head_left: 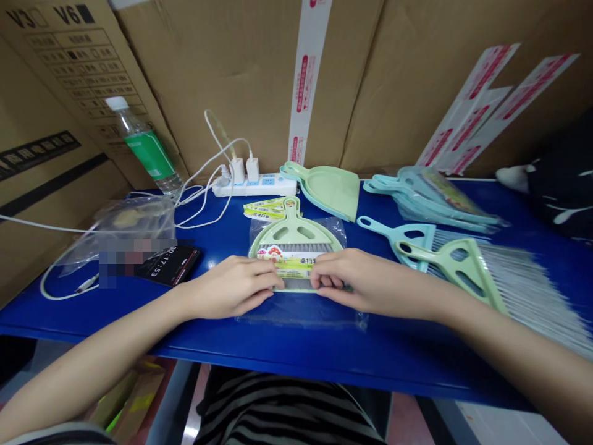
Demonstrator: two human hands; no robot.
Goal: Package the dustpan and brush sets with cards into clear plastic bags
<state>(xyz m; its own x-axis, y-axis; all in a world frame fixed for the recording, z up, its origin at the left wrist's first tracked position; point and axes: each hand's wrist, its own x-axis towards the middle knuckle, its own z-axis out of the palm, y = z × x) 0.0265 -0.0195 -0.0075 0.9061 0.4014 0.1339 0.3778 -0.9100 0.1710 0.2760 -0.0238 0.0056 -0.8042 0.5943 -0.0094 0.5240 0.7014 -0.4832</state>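
Note:
A light green dustpan (pixel 259 241) lies in front of me, its handle pointing away. A matching brush with grey bristles (pixel 299 285) sits in it, and a yellow and white printed label card (pixel 293 266) crosses the bristles. Clear plastic film (pixel 296 310) spreads beneath and around the set. My left hand (pixel 243 285) is closed at the card's left end, thumb and fingers together at its edge. At the right end my right hand (pixel 349 279) is curled in a pinch, its fingers partly covering the printing. The fingertips' exact grip is partly hidden.
Loose brushes, one green (pixel 463 262) and one blue (pixel 401 235), lie right. Behind are stacked dustpans (pixel 333 188), bagged blue sets (pixel 430 198) and a power strip (pixel 259 185) with cables. Left are a phone (pixel 173 262), plastic bag (pixel 139 219) and bottle (pixel 151 151). Cardboard (pixel 241 68) walls the back.

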